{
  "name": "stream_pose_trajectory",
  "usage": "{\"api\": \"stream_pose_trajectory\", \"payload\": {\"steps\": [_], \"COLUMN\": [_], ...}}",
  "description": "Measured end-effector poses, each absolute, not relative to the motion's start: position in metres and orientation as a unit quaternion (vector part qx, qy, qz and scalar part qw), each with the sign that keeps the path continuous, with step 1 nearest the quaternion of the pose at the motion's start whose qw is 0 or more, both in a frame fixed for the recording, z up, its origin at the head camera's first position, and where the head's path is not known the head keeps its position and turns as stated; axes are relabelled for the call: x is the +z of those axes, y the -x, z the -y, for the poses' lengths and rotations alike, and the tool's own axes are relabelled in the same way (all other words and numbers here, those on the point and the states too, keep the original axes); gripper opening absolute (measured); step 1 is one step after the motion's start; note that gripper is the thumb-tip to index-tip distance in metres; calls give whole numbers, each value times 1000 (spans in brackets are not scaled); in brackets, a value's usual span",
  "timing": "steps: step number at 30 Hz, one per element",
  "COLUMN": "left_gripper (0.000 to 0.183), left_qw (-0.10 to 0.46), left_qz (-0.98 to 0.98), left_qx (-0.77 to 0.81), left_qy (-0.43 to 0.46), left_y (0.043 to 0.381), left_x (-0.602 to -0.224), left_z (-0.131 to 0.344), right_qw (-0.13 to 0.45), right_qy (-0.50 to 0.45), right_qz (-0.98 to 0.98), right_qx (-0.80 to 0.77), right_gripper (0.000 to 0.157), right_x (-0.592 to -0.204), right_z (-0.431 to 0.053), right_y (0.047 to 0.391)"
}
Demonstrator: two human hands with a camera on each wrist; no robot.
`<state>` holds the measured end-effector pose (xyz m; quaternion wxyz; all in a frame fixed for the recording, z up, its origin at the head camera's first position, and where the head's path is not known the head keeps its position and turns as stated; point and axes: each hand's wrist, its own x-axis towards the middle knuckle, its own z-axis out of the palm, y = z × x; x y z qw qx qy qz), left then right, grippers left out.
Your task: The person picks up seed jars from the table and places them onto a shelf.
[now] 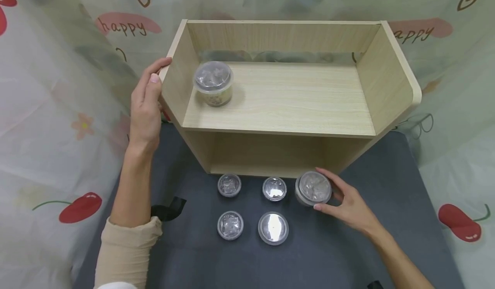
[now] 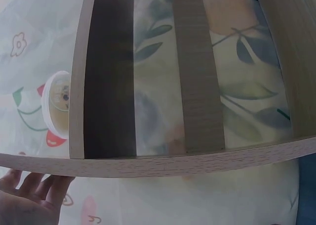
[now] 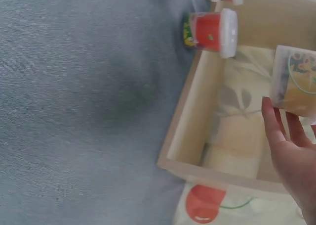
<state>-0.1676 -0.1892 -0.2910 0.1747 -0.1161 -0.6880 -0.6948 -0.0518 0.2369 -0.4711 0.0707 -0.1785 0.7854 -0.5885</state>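
My left hand point(image 1: 145, 104) rests on the front edge of the left side panel of a pale wooden two-tier shelf point(image 1: 294, 98). In the left wrist view its fingers lie nearly straight against the panel's outside. Low in front of the shelf, my right hand point(image 1: 348, 204) pinches a clear lidded plastic tub point(image 1: 314, 188) between thumb and fingers. Yellowish contents and a printed pattern show through this tub point(image 3: 297, 89) in the right wrist view. Another lidded tub point(image 1: 212, 85) stands upright at the left end of the upper tier.
Several smaller lidded tubs, among them one tub point(image 1: 229, 185) at back left and another tub point(image 1: 273, 229) at front, stand on the dark table cloth point(image 1: 309, 254). One tub point(image 3: 210, 31) shows a red side. A black strap point(image 1: 170, 209) lies by the left forearm. Printed curtains point(image 1: 50, 151) surround the table.
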Motion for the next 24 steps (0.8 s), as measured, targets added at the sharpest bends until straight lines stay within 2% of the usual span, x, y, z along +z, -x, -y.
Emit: {"api": "stream_pose_trajectory", "payload": {"steps": [24], "left_gripper": [38], "left_qw": [174], "left_qz": [678], "left_qx": [-705], "left_qy": [118], "left_y": [169], "left_x": [-293], "left_z": [189], "right_qw": [22], "right_qy": [260], "right_qz": [-823], "right_qx": [-505], "right_gripper": [93], "right_x": [-383], "right_z": [-218], "right_y": [66]}}
